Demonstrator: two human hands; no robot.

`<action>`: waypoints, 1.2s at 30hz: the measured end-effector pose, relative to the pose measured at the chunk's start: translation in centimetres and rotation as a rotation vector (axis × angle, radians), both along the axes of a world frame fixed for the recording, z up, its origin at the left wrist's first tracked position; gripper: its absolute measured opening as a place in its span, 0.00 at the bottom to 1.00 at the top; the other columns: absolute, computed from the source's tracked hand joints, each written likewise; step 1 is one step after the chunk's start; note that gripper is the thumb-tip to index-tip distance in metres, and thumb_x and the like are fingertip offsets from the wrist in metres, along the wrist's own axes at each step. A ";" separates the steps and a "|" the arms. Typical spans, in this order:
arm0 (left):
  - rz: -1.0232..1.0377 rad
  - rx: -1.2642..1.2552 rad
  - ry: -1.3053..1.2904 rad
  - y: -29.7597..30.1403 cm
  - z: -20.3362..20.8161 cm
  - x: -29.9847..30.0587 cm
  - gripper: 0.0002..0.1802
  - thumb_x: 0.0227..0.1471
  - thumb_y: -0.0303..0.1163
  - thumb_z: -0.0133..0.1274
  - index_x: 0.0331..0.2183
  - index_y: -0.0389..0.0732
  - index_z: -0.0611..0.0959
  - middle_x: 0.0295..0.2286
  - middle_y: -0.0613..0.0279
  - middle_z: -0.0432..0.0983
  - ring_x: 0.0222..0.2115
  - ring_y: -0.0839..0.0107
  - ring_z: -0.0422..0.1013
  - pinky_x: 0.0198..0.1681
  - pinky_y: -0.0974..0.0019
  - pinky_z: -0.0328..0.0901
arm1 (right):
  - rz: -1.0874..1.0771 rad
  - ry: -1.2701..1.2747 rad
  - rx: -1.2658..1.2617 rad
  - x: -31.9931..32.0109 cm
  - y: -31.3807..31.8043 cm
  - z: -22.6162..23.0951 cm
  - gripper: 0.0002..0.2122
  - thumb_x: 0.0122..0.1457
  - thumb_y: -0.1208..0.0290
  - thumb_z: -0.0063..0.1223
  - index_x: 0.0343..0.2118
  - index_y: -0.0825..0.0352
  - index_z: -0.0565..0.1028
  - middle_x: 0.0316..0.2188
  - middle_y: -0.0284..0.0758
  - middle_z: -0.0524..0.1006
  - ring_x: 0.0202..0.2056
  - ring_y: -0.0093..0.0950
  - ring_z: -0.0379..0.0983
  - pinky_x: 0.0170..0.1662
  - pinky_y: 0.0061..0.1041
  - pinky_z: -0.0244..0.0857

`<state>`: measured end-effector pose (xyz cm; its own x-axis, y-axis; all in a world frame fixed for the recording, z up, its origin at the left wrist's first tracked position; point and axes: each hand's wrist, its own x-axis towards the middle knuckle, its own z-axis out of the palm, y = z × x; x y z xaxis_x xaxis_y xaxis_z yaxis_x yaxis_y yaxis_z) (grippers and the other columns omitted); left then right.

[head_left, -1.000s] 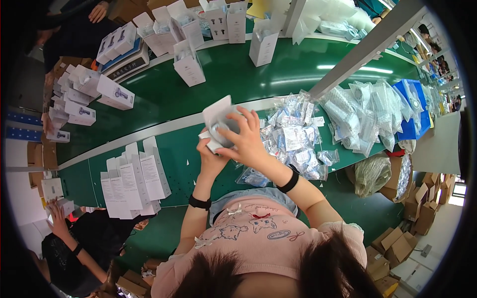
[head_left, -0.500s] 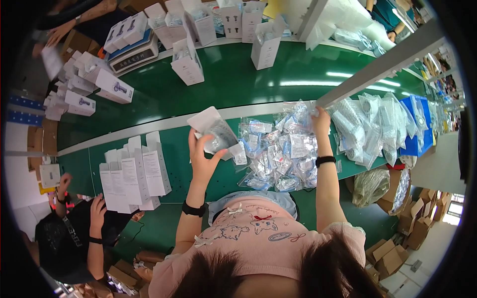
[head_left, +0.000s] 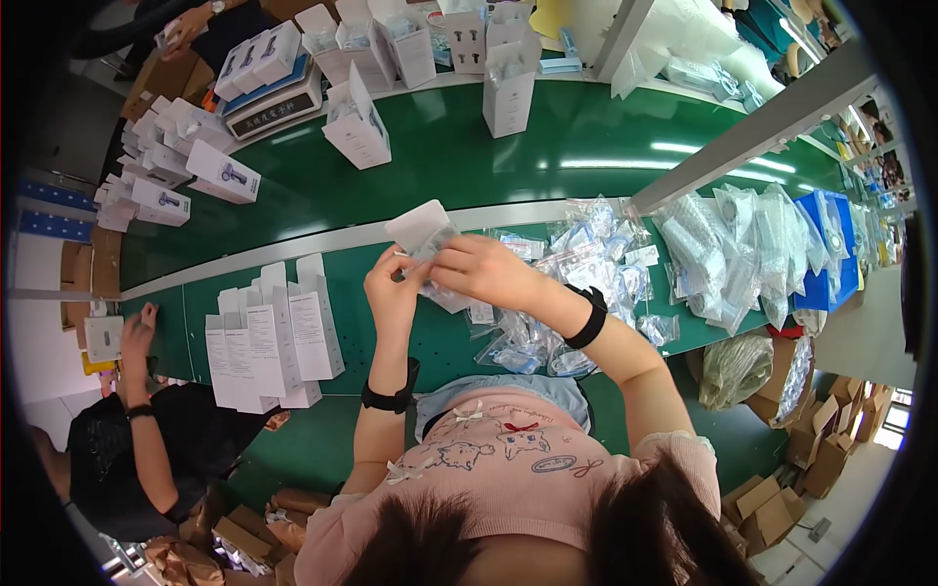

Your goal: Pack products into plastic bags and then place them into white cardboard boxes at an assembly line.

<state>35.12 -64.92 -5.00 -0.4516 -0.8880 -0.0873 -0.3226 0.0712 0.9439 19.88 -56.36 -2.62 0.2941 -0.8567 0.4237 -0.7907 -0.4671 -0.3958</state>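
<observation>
My left hand (head_left: 391, 291) is closed around a small white carton (head_left: 418, 225), whose flap stands up at its open top. Clear plastic shows inside the carton's mouth. From the right my right hand (head_left: 489, 272) reaches across, its fingertips pinched together at that opening. What those fingers hold is hidden by the hand. Below and right of the carton lies a pile of clear plastic packets (head_left: 586, 264) with blue-and-white contents, partly covered by my right forearm.
White cartons (head_left: 269, 342) stand grouped at left. Bubble-wrap pouches (head_left: 699, 244) lie beside a blue bin (head_left: 826, 249) at right. A grey post (head_left: 752, 122) slants across the right side. Open cartons (head_left: 510, 98) stand on the green far bench. A co-worker's hand (head_left: 137, 337) is at far left.
My right hand has come left from the packet pile to the carton's mouth. My left hand still holds the carton. The co-worker's arms have shifted at left.
</observation>
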 end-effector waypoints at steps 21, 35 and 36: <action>0.018 -0.659 -1.322 -2.4 -10.2 15.4 0.51 0.31 0.29 0.59 0.55 0.42 0.48 0.56 0.53 0.39 0.56 0.51 0.41 0.52 0.44 0.44 | -1.098 -0.631 -0.320 -25.1 -2.7 -8.8 0.43 0.31 0.75 0.63 0.53 0.71 0.49 0.47 0.45 0.61 0.49 0.37 0.59 0.50 0.27 0.55; -0.047 -0.275 -0.875 -1.1 -7.0 4.7 0.42 0.40 0.32 0.54 0.54 0.42 0.51 0.54 0.51 0.44 0.53 0.54 0.46 0.51 0.52 0.49 | -1.344 0.126 1.021 -19.0 16.2 -7.0 0.11 0.36 0.70 0.56 0.25 0.67 0.72 0.28 0.42 0.72 0.34 0.40 0.68 0.34 0.37 0.63; -0.119 -0.064 -0.674 -2.3 -8.2 5.7 0.41 0.41 0.31 0.53 0.54 0.41 0.51 0.54 0.51 0.45 0.52 0.54 0.48 0.51 0.54 0.50 | -1.424 0.324 0.851 -19.9 17.8 -7.7 0.13 0.35 0.72 0.56 0.28 0.65 0.71 0.29 0.40 0.71 0.35 0.39 0.67 0.34 0.36 0.63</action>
<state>40.84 -67.20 -13.23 -0.4121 -0.8484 -0.3322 -0.8243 0.1918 0.5327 -0.05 -38.52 -10.27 -0.8814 -0.4355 -0.1829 -0.4585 0.8819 0.1099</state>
